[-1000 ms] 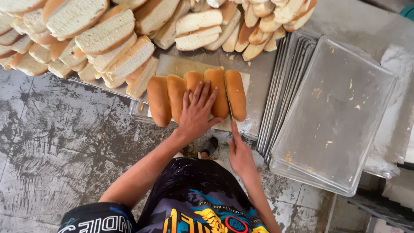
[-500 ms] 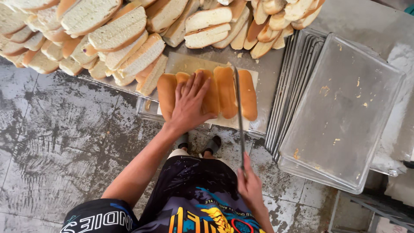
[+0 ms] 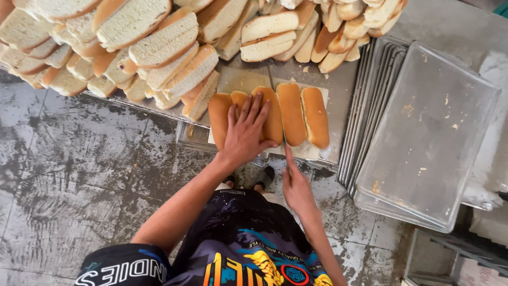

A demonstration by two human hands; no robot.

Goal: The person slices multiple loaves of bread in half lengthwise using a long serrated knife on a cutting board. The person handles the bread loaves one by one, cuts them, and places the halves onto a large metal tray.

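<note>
With sliced rolls [image 3: 159,47] heaped behind, the left hand [image 3: 246,132] presses spread fingers on five uncut rolls [image 3: 292,114] while the right hand [image 3: 296,185] grips a knife [image 3: 278,106].

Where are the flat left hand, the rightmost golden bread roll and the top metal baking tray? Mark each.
flat left hand [image 3: 246,132], head view, back of hand.
rightmost golden bread roll [image 3: 316,116], head view, middle of crust.
top metal baking tray [image 3: 423,137], head view, bare floor.

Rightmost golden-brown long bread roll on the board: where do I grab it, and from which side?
Grip the rightmost golden-brown long bread roll across its middle, coming from its free right side: it lies lengthwise, away from you, its left flank against the next roll, and the left hand presses rolls farther left.
</note>
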